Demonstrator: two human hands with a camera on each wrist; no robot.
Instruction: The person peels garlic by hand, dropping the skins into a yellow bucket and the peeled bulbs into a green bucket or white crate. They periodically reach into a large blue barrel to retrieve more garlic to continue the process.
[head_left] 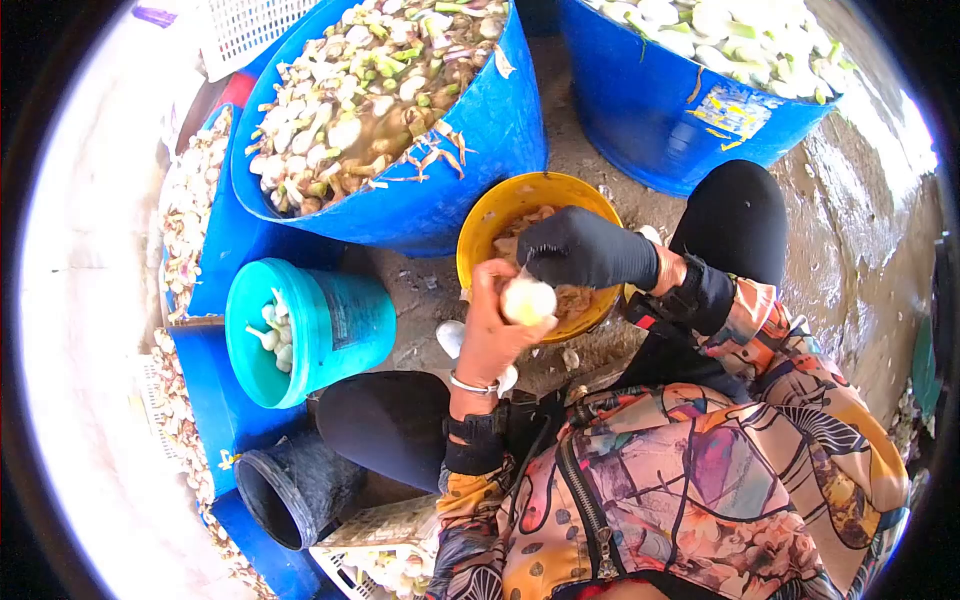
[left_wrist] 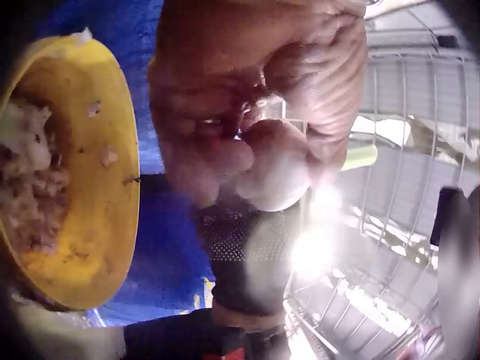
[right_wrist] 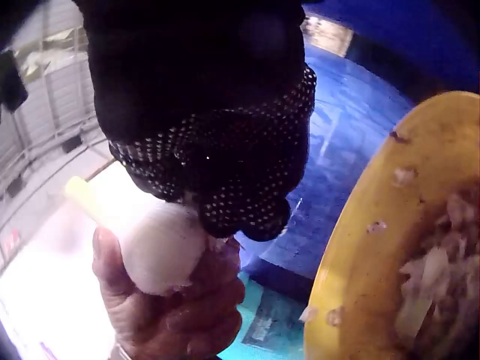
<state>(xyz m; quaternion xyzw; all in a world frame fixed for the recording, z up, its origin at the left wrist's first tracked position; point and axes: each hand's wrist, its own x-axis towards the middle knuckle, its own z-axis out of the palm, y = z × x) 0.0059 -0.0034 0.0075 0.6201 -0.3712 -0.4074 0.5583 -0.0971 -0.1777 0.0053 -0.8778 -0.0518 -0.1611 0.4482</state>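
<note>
My bare left hand (head_left: 497, 318) grips a white garlic bulb (head_left: 528, 301), its fingers and thumb curled round it. A short pale stem (right_wrist: 88, 201) sticks out of the bulb in the right wrist view. My right hand (head_left: 585, 250), in a black glove with white dots, is curled in at the bulb's side, fingertips right at its surface. What lies inside the gloved fingers is hidden. Beneath both hands stands a yellow bucket (head_left: 480, 217) with peelings (left_wrist: 34, 180) in it.
A teal bucket (head_left: 345, 325) with a few bulbs stands at left. Large blue tubs (head_left: 500, 130) of garlic stand ahead, another blue tub (head_left: 640, 120) at far right. A black bucket (head_left: 300, 490) and a white crate (head_left: 385, 535) sit at lower left. Loose bits litter the wet floor (head_left: 840, 210).
</note>
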